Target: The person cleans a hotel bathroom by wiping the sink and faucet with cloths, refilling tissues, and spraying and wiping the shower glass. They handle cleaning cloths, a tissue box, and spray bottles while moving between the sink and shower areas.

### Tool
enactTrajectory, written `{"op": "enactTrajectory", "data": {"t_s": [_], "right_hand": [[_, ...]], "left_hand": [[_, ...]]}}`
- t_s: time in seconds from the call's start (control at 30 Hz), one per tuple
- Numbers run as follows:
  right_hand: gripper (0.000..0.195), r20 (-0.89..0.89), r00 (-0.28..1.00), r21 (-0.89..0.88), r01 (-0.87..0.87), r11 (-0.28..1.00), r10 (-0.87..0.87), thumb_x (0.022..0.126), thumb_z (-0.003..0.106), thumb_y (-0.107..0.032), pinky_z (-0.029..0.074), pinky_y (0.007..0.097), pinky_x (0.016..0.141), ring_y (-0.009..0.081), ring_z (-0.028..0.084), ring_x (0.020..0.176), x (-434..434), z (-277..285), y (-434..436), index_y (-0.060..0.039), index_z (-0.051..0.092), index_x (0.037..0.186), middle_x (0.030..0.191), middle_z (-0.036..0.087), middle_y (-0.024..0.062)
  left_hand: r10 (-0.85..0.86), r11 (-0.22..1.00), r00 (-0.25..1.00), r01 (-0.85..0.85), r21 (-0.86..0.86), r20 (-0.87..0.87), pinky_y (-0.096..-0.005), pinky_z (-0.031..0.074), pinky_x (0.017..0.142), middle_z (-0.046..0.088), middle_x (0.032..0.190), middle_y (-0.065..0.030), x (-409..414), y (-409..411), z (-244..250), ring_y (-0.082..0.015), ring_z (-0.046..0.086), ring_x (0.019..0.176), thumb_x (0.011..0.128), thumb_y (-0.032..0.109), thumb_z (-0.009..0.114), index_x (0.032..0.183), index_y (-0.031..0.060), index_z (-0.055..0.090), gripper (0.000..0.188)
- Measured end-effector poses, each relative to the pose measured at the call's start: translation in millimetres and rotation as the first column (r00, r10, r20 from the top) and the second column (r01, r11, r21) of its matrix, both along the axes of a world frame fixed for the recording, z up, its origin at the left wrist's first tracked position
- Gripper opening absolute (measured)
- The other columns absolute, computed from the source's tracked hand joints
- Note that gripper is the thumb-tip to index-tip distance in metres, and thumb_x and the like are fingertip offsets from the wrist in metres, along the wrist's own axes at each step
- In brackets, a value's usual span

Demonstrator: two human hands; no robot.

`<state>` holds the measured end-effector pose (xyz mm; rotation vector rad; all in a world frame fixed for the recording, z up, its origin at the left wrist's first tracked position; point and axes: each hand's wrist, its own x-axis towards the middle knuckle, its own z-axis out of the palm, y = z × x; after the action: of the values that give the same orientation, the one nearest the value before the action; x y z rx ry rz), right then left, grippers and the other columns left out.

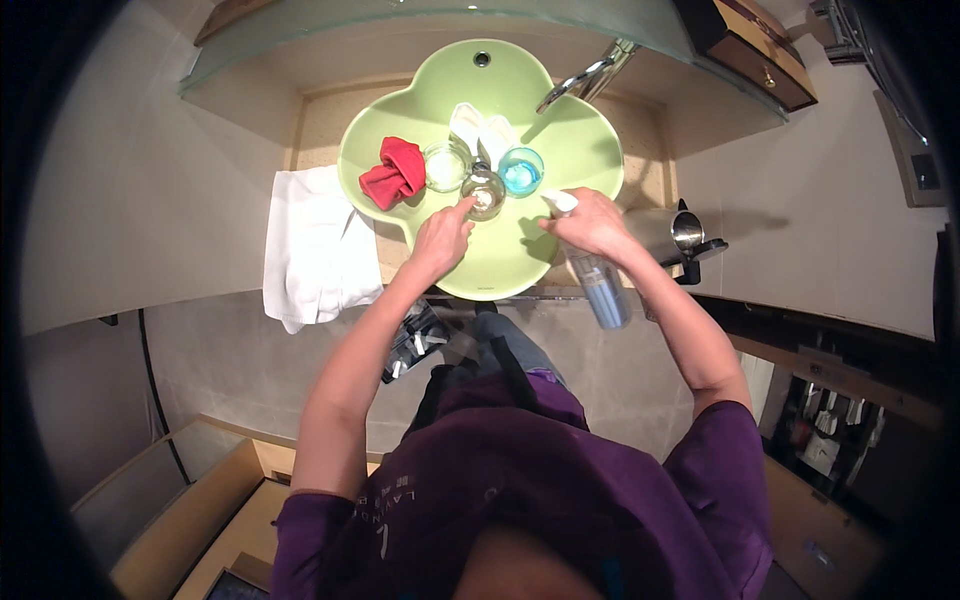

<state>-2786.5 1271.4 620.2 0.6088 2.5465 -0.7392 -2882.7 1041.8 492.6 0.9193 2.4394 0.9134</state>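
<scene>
A green lobed sink basin (495,262) lies before me. My right hand (592,221) grips a clear spray bottle (604,296) with a white head and bluish liquid, over the basin's right front edge. My left hand (448,236) reaches into the basin, its index finger at a round smoky glass vessel (484,201); whether the fingers hold it I cannot tell. Beside that vessel stand a clear glass (448,166) and a blue glass (521,172). Two white items (480,131) lie behind them, and a crumpled red cloth (394,172) rests in the basin's left lobe.
A chrome faucet (585,79) leans over the basin's back right. At right stands a metal kettle (667,232), its lid raised. White towels (319,247) hang over the counter's left front edge. Overhead runs a glass shelf (300,41) with a small drawer box (757,56).
</scene>
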Motion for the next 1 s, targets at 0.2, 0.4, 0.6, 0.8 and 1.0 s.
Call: {"op": "enactTrajectory", "data": {"t_s": [0.2,0.4,0.6,0.8,1.0], "right_hand": [[0.031,-0.013,0.999,0.144,0.038,0.989,-0.036,0.082,0.074,-0.037,0.054,0.0478,0.084,0.0373,0.069,0.095,6.9,1.9,29.8,-0.0113,0.075,0.100,0.095,0.073,0.0191],[0.029,-0.181,0.983,0.071,0.040,0.997,-0.026,0.082,0.074,-0.034,0.053,0.0482,0.080,0.0394,0.069,0.092,11.4,6.3,24.8,-0.0080,0.072,0.094,0.089,0.072,0.0193],[0.029,-0.311,0.936,-0.077,0.148,0.986,-0.165,0.081,0.074,-0.031,0.053,0.0464,0.080,0.0366,0.069,0.089,5.7,23.7,13.2,-0.0044,0.069,0.088,0.087,0.072,0.0175],[0.028,-0.452,0.735,-0.266,0.430,0.862,-0.506,0.079,0.077,-0.030,0.053,0.0400,0.079,0.0288,0.071,0.085,13.0,14.2,73.9,-0.0054,0.071,0.091,0.087,0.073,0.0148],[0.027,-0.541,0.670,-0.236,0.459,0.857,-0.508,0.079,0.077,-0.032,0.054,0.0413,0.080,0.0297,0.071,0.087,1.3,17.5,107.6,-0.0084,0.071,0.091,0.088,0.074,0.0118]], "left_hand": [[0.104,0.958,0.989,-0.128,0.258,0.104,-0.0448,0.052,0.082,0.066,0.104,-0.0254,31.4,-39.3,44.4,-0.0401,0.066,0.094,0.096,0.006,0.056,0.127,-0.0004,0.061,0.032],[0.168,0.917,0.973,-0.214,0.337,0.162,-0.0394,0.054,0.074,0.070,0.097,-0.0221,53.8,-62.1,40.2,-0.0346,0.069,0.082,0.094,0.004,0.057,0.115,-0.0034,0.067,0.024],[0.162,0.916,0.968,-0.219,0.337,0.190,-0.0285,0.055,0.072,0.072,0.095,-0.0139,76.8,-70.7,40.3,-0.0169,0.068,0.077,0.097,0.005,0.060,0.118,-0.0034,0.067,0.024],[0.228,0.910,0.906,-0.328,0.253,0.356,-0.0263,0.054,0.073,0.072,0.094,-0.0104,97.0,-99.6,38.0,-0.0119,0.066,0.078,0.098,0.004,0.060,0.119,-0.0033,0.068,0.023],[0.240,0.924,0.906,-0.323,0.206,0.348,-0.0276,0.055,0.070,0.072,0.091,-0.0117,105.0,-131.4,9.1,-0.0142,0.069,0.073,0.096,0.002,0.060,0.113,-0.0012,0.070,0.020]]}}
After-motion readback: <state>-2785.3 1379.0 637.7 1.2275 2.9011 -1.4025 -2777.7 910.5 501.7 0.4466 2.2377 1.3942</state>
